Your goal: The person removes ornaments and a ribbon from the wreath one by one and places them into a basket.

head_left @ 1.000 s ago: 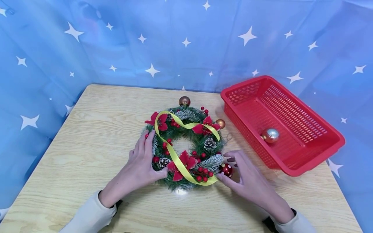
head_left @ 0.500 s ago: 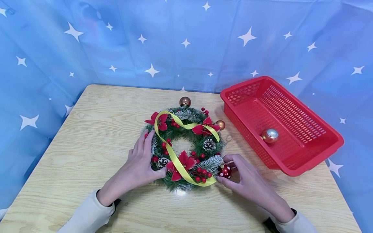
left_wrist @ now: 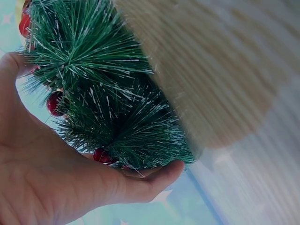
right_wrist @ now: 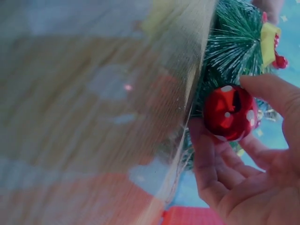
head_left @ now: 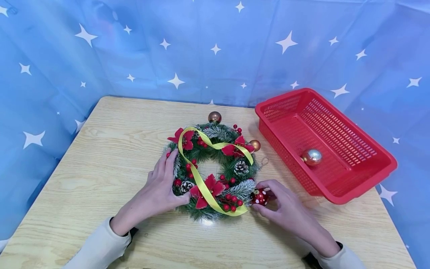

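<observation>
A green Christmas wreath [head_left: 217,132] lies flat on the table, with red flowers, pine cones and red berries. Across it runs a loose yellow ribbon [head_left: 201,182]. My left hand [head_left: 155,189] grips the wreath's left side, thumb at the front and fingers along the outer edge. At the wreath's lower right, my right hand [head_left: 285,204] holds a red bauble with white dots [head_left: 260,197] against the needles. In the right wrist view, thumb and fingers curl round that bauble [right_wrist: 228,114]. The left wrist view shows the left hand [left_wrist: 65,183] along the needles [left_wrist: 112,110].
A brown bauble [head_left: 215,117] sits at the wreath's top and a gold bauble [head_left: 255,145] at its upper right. To the right stands a red plastic basket [head_left: 282,144] holding a shiny bauble [head_left: 311,157]. Behind the table [head_left: 100,164] hangs a starry blue cloth.
The fingers of my right hand have closed in on the red dotted bauble and it has shifted slightly left. The wreath's lower part has moved slightly left; my left hand stays on it.
</observation>
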A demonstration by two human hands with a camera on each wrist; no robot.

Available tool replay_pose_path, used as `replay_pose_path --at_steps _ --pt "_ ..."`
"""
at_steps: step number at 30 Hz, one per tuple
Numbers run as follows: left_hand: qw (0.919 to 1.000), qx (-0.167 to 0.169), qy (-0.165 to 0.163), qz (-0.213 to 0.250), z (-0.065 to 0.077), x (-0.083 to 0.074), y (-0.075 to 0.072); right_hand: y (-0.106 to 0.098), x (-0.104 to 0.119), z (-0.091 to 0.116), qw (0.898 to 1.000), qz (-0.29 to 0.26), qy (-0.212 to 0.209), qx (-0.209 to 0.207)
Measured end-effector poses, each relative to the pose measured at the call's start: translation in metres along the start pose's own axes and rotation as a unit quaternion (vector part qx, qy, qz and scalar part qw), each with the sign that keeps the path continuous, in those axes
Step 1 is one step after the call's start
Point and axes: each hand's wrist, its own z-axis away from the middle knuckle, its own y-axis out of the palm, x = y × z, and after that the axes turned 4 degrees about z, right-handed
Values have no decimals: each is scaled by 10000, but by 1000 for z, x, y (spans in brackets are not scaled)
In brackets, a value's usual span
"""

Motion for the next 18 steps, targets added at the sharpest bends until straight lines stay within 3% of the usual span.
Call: replay_pose_path --at_steps 18 --pt "10000 26 27 35 -1 4 -2 -15 11 5 9985 -257 34 -483"
